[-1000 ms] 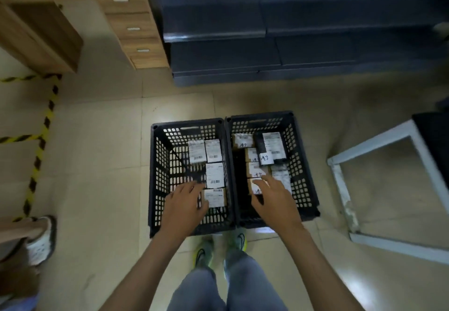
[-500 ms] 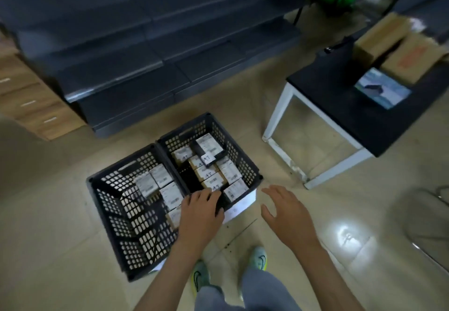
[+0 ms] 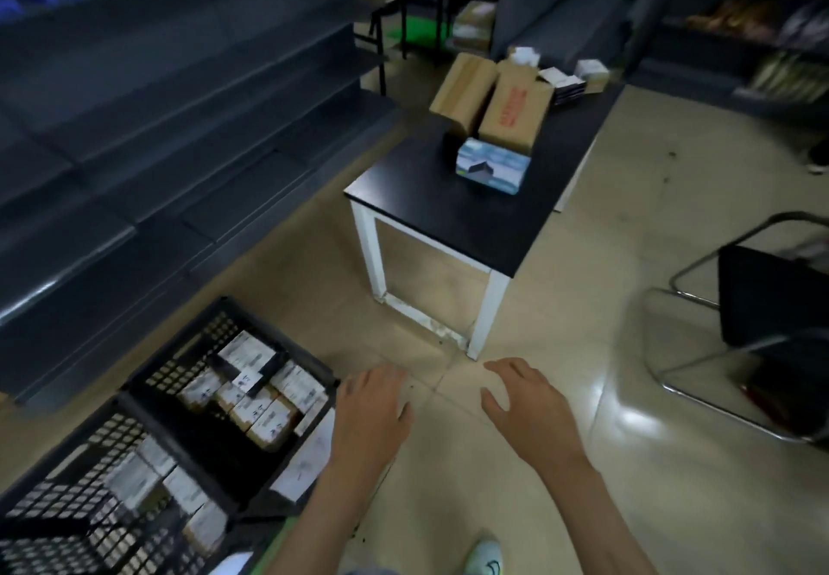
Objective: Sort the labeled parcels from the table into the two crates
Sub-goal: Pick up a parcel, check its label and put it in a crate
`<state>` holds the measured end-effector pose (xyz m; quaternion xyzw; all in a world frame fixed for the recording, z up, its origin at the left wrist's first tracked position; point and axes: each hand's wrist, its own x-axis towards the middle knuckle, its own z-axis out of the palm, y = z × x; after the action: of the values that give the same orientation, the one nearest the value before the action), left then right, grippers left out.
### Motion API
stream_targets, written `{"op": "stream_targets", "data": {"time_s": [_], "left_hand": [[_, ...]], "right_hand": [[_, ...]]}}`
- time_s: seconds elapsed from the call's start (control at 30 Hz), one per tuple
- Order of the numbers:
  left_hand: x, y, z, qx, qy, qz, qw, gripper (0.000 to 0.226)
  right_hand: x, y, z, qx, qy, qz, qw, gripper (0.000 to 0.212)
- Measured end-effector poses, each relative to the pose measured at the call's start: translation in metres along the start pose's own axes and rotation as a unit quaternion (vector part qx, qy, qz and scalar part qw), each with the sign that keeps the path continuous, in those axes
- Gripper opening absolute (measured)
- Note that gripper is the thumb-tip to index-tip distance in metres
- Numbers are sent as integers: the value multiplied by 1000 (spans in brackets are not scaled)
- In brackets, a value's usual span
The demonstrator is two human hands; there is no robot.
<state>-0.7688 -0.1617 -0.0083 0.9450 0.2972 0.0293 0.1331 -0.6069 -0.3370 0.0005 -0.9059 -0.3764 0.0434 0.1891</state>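
You've pulled off the crates [image 3: 175,359] | left hand [image 3: 372,413], right hand [image 3: 525,404]: grips apart, empty | now facing tabletop [image 3: 448,215] | parcels [image 3: 513,114] likely remain to sort

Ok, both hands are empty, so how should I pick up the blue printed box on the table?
Probably by its two short ends, coming from above on the near side: the blue printed box lies flat, its ends look free, and brown cartons crowd its far side.
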Motion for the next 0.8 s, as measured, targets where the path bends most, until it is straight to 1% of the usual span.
{"op": "stream_targets", "data": {"time_s": [0.2, 0.37, 0.5, 0.63, 0.8], "left_hand": [[71, 99, 17, -19, 10, 50, 999, 53], [139, 152, 25, -1, 10, 73, 997, 36], [208, 188, 34, -17, 5, 70, 997, 42], [287, 222, 41, -66, 21, 80, 994, 45], [388, 265, 47, -63, 41, 96, 993, 44]], "right_hand": [[34, 102, -50, -11, 16, 37, 999, 34], [83, 165, -70, -23, 17, 57, 998, 34], [140, 212, -80, -46, 17, 64, 997, 36], [203, 255, -94, -60, 24, 60, 996, 34], [284, 304, -116, -68, 17, 85, 994, 31]]}}
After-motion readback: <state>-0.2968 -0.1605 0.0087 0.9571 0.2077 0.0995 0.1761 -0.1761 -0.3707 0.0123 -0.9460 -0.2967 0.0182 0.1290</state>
